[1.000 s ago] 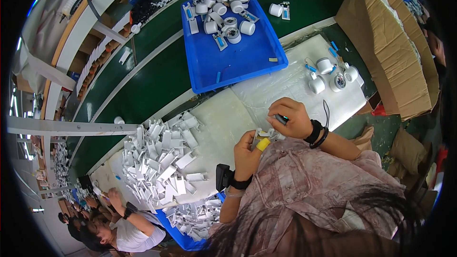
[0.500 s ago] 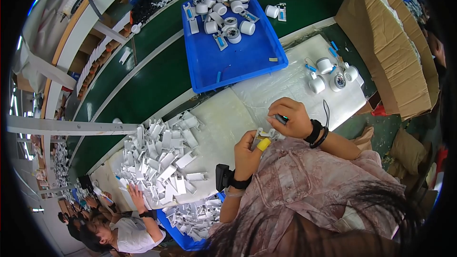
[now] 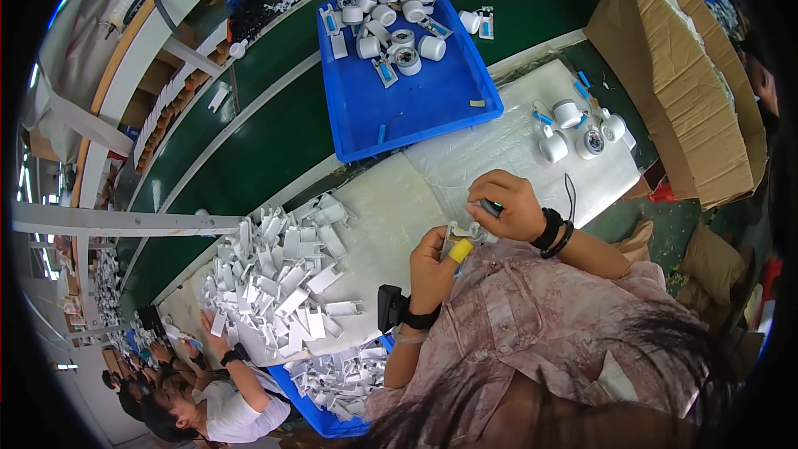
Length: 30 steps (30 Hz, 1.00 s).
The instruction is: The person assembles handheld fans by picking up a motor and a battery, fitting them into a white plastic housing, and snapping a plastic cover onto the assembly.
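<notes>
Head view, looking down at a workbench. The left hand [image 3: 434,268] rises from the lower edge, wrist bent, fingers curled and pinching a small white clip [image 3: 459,234]; one finger wears a yellow cot [image 3: 460,250]. The right hand [image 3: 504,205] comes in from the right, forearm slanting down toward the body, fingers closed on a small dark part [image 3: 490,208] just above the clip; its exact form is too small to tell. Both hands meet just in front of the person's chest, touching or nearly so. The clip sits between them, over the near edge of the white mat [image 3: 391,224]. Left of the mat's middle lies a pile of white clips [image 3: 278,278]. Beyond the mat stands a blue tray [image 3: 416,112] with white rollers [image 3: 391,29]. At the mat's far right corner lie more rollers [image 3: 578,129], beside a cardboard box [image 3: 665,91].
</notes>
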Motion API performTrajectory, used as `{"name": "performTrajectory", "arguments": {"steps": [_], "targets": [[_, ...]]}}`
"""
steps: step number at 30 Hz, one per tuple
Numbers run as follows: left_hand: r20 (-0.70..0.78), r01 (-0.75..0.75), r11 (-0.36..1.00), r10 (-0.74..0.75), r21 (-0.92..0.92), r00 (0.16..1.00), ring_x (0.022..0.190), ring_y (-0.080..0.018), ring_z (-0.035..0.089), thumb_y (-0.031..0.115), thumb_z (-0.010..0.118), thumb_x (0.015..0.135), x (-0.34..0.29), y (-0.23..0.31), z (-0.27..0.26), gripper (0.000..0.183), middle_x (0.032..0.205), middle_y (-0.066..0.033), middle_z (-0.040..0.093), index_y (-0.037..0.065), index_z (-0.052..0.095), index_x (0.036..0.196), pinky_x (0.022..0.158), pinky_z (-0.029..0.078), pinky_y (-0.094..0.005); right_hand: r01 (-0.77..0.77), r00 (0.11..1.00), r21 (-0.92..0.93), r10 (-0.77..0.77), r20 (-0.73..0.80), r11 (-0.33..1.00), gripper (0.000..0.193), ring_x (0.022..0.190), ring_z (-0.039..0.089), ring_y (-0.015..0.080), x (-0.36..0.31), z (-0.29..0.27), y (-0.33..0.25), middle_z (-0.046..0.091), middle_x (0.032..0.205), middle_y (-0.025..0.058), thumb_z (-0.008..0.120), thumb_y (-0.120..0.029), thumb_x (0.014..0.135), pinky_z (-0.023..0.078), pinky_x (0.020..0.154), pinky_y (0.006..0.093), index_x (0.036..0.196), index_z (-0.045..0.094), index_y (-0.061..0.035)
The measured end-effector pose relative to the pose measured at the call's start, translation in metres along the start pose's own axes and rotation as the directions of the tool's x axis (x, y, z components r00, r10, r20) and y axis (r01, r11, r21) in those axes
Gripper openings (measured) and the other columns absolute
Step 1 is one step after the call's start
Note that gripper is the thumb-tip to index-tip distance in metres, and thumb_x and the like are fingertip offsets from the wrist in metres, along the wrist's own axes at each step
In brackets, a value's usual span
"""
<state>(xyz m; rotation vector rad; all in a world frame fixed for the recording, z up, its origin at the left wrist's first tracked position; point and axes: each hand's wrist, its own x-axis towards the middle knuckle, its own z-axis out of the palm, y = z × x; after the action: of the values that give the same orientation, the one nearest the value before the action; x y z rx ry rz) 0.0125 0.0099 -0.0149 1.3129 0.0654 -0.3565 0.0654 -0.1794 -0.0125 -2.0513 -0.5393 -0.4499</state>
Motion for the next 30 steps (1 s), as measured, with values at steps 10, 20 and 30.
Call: {"name": "performTrajectory", "arguments": {"steps": [10, 20, 30], "targets": [[0.042, 0.002, 0.997, -0.006, 0.073, 0.999, 0.086, -0.0086, 0.06, 0.003, 0.065, 0.088, -0.001, 0.0006, -0.0027, 0.024, 0.097, -0.0047, 0.066, -0.003, 0.058, 0.111, 0.076, 0.049, -0.0226, -0.01, 1.0, 0.004, 0.01, 0.008, 1.0, 0.013, 0.073, 0.065, 0.0245, -0.0014, 0.001, 0.0002, 0.065, 0.083, 0.0069, 0.075, -0.01, 0.073, 0.052, 0.061, 0.032, 0.081, 0.065, -0.0087], [0.045, 0.025, 0.993, -0.031, 0.117, 0.999, 0.088, -0.0088, 0.059, 0.002, 0.066, 0.088, -0.0027, -0.0026, -0.0054, 0.022, 0.099, -0.0038, 0.064, -0.002, 0.059, 0.108, 0.077, 0.047, -0.0228, -0.01, 1.0, 0.002, 0.01, 0.011, 1.0, 0.013, 0.074, 0.065, 0.0247, -0.0033, 0.0012, 0.0006, 0.065, 0.084, 0.007, 0.075, -0.01, 0.073, 0.053, 0.062, 0.0319, 0.081, 0.066, -0.0087], [0.072, 0.004, 0.995, -0.011, 0.1, 0.997, 0.089, -0.0077, 0.058, 0.002, 0.065, 0.087, 0.0017, 0.0032, -0.0015, 0.022, 0.098, -0.0033, 0.064, -0.001, 0.059, 0.108, 0.078, 0.046, -0.0223, -0.033, 0.998, 0.004, 0.033, 0.047, 0.999, 0.011, 0.076, 0.064, 0.0268, -0.0037, -0.0024, 0.0014, 0.064, 0.086, 0.008, 0.073, -0.012, 0.076, 0.053, 0.064, 0.0335, 0.084, 0.065, -0.0079]]}}
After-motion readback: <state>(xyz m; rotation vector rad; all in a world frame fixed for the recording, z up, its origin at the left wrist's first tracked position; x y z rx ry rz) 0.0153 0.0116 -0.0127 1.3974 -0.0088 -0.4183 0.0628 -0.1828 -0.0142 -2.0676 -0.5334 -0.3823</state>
